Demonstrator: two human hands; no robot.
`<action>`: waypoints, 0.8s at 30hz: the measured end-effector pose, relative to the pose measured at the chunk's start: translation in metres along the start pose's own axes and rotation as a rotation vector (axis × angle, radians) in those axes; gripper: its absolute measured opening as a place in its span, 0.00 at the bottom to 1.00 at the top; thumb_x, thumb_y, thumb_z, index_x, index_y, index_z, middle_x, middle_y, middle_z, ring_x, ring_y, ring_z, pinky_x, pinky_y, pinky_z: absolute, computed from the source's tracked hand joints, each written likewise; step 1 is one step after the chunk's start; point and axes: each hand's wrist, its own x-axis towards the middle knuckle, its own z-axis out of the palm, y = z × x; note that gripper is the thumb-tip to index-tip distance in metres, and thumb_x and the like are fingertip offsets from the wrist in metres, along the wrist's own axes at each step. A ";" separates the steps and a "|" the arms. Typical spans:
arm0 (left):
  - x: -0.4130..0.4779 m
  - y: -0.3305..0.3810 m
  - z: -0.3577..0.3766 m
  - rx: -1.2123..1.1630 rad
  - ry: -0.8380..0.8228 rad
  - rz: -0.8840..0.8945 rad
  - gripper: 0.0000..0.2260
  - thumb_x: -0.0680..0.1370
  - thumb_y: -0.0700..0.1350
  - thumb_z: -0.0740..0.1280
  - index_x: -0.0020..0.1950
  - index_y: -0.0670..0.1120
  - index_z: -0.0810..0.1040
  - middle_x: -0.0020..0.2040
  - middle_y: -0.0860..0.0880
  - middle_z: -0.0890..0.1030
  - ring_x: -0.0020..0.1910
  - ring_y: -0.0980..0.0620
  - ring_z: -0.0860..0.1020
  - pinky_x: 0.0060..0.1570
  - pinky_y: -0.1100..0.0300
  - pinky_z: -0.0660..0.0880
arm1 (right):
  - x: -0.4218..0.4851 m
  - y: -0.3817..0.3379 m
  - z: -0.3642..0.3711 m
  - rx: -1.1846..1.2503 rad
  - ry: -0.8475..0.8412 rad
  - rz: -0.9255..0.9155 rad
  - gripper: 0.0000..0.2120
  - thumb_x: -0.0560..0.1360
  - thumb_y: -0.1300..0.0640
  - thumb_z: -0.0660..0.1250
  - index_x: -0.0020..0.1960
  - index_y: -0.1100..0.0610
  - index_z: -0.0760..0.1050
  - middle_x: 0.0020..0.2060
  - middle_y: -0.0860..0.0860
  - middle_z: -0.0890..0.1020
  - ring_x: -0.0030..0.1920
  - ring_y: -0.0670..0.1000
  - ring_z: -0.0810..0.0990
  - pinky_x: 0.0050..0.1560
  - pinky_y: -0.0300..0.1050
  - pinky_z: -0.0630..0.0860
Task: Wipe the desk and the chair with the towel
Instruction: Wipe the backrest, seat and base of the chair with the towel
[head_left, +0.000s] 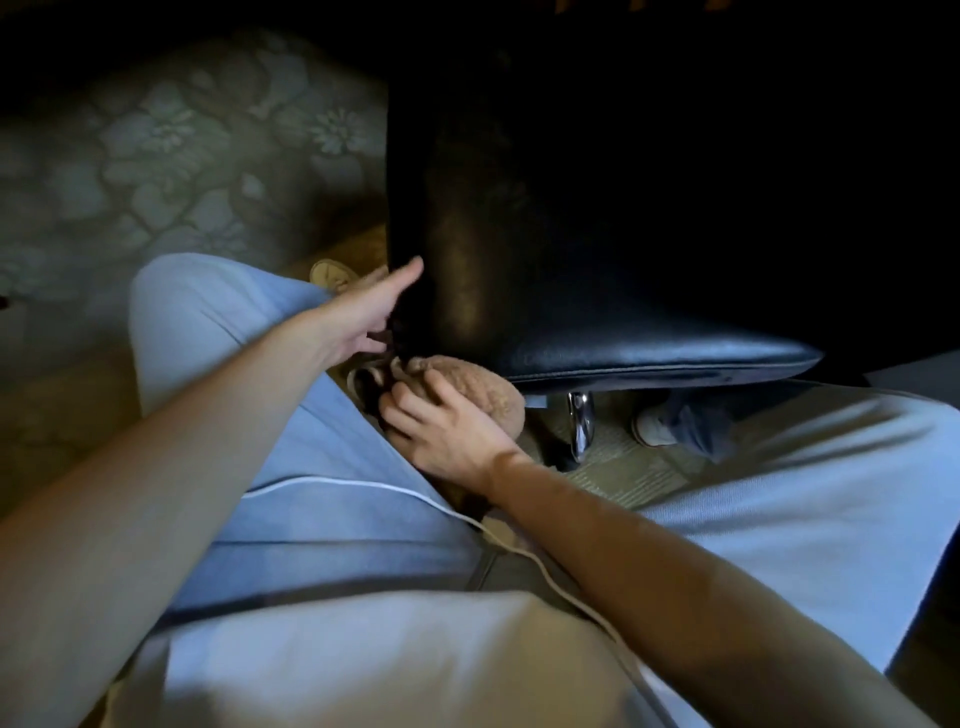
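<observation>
One tan fluffy towel (483, 387), bunched in grip of right hand (447, 436), left hand (363, 317) splayed

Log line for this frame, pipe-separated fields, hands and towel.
step: wiping chair | left hand: at chair edge, grip unclear | right hand: holds towel at seat's lower edge

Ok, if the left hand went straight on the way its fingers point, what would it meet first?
Probably the black chair: the left hand points at its dark leather side from very near, though dim light hides the exact gap.
</observation>
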 end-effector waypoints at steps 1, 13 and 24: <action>0.000 0.000 0.005 0.075 0.047 0.024 0.36 0.79 0.70 0.61 0.83 0.59 0.56 0.80 0.48 0.65 0.77 0.39 0.66 0.73 0.38 0.65 | -0.005 0.006 -0.001 0.013 0.023 0.011 0.16 0.81 0.57 0.58 0.59 0.52 0.83 0.66 0.55 0.78 0.68 0.59 0.73 0.68 0.63 0.63; 0.003 0.003 0.021 0.373 0.192 0.043 0.36 0.84 0.66 0.52 0.85 0.52 0.41 0.84 0.46 0.54 0.81 0.40 0.58 0.73 0.43 0.66 | -0.230 0.118 0.016 -0.049 -0.049 0.276 0.17 0.76 0.58 0.66 0.64 0.48 0.77 0.68 0.60 0.74 0.66 0.63 0.71 0.63 0.67 0.67; -0.011 0.040 0.026 0.658 0.371 0.284 0.32 0.79 0.57 0.69 0.79 0.47 0.66 0.75 0.40 0.71 0.72 0.38 0.72 0.72 0.46 0.70 | -0.209 0.089 -0.012 0.027 0.074 0.270 0.15 0.79 0.55 0.61 0.62 0.47 0.81 0.60 0.61 0.80 0.60 0.62 0.77 0.63 0.65 0.67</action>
